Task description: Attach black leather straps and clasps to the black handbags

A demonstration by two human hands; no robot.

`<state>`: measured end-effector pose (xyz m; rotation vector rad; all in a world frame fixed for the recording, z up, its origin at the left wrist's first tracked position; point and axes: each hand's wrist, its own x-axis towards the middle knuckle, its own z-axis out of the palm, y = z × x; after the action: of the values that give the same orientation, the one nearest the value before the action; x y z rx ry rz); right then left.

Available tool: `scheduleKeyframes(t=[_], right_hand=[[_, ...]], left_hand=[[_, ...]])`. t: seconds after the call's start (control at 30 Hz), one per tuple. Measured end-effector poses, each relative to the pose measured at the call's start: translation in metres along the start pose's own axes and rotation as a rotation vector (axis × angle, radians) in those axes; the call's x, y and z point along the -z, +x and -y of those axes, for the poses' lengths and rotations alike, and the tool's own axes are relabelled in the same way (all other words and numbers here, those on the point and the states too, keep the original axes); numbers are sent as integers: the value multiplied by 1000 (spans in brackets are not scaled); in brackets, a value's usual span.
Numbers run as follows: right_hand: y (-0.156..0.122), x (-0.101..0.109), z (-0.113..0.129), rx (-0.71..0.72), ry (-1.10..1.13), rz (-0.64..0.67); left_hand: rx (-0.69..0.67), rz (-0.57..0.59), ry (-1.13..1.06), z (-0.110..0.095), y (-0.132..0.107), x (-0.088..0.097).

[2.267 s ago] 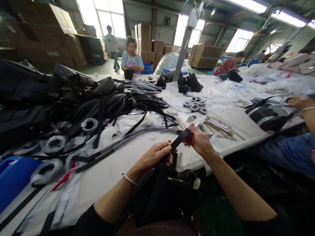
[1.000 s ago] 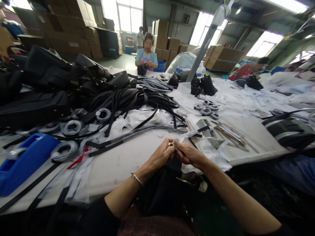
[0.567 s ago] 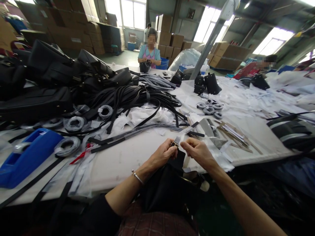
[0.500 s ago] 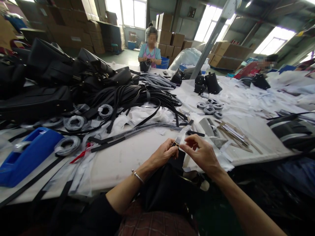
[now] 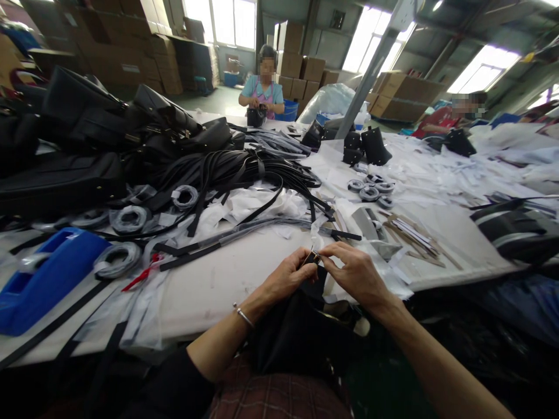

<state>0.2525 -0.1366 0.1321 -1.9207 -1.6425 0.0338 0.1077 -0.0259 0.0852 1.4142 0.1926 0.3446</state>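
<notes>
A small gold-edged buckle (image 5: 311,257) on a black strap is gripped by my left hand (image 5: 293,272), its thumb and curled fingers closed round it. My right hand (image 5: 356,270) meets it from the right, thumb and forefinger pinched together at the buckle's edge; what lies between those fingertips is too small to make out. Just above the buckle a whitish translucent strip (image 5: 315,231) stands up. Under both hands a black bag (image 5: 283,331) rests over my lap, partly hidden by my forearms.
Black straps (image 5: 244,169) and black bags (image 5: 87,128) are heaped at the left. A blue tape dispenser (image 5: 48,279), tape-like rolls (image 5: 117,260) and red-handled scissors (image 5: 142,273) lie nearer. Cardboard strips (image 5: 419,238) are at right. Across the table a person (image 5: 264,93) handles a black item.
My right hand has moved left and its spread fingers have closed into a pinch at the buckle. My left hand keeps its hold. The translucent strip has shifted left and stands more upright.
</notes>
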Motion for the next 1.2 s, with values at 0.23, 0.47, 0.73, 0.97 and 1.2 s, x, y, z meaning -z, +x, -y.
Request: scheduleKeyframes(t=[0.23,0.47,0.73,0.97,1.2], right_hand=[[2,3,-5,-180,83,40],[1,10,-7,-118,-71,132],[-10,-5,-9,-82,-134,13],[-19,-7,-12,167,-229,-51],[-24,-21,-14,122,-224,-99]], left_hand=[[46,-38,189,6,-3,-6],[11,-17,286,8,-3,-8],[-65,-79,566,12,-1,-13],[9,-164,631,8,1,-21],[90,-165,801,6,3,-27]])
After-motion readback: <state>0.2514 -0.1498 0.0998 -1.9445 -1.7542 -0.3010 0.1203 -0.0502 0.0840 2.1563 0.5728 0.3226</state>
